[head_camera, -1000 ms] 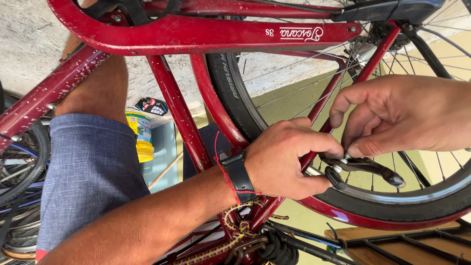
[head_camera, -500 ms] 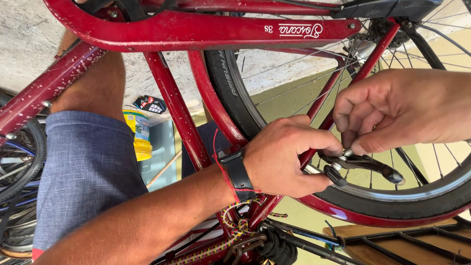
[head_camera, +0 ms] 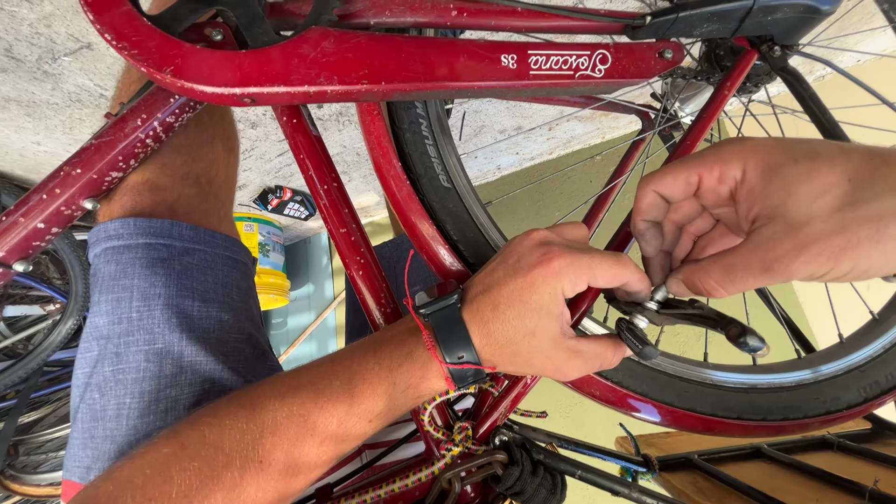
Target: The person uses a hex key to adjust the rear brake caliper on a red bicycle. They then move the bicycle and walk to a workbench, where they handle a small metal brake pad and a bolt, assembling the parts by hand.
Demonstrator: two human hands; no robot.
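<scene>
Your left hand point(head_camera: 546, 299) is closed around the near end of the black brake arm point(head_camera: 695, 322), with the thumb and the curled fingers pinching it just beside the silver rim point(head_camera: 793, 373) of the rear wheel. Your right hand point(head_camera: 756, 219) comes from the right side — its fingertips point(head_camera: 667, 280) are pressed together in a narrow pinch on a small silver bolt point(head_camera: 660, 294) on top of the same brake arm. The brake arm lies almost level, between your two hands, close above the black tyre point(head_camera: 840, 392) and near the red fender point(head_camera: 672, 415) that curves under it. The two hands almost touch each other at the bolt. On your left wrist you wear a black watch strap point(head_camera: 453, 336) and a thin red thread point(head_camera: 425, 327). The red bicycle frame point(head_camera: 373, 65) crosses the top of the view, and two red tubes go down behind your left forearm. Behind the frame you can see a leg in blue shorts point(head_camera: 168, 327) and a yellow bucket point(head_camera: 266, 261) — both well apart from the hands.
</scene>
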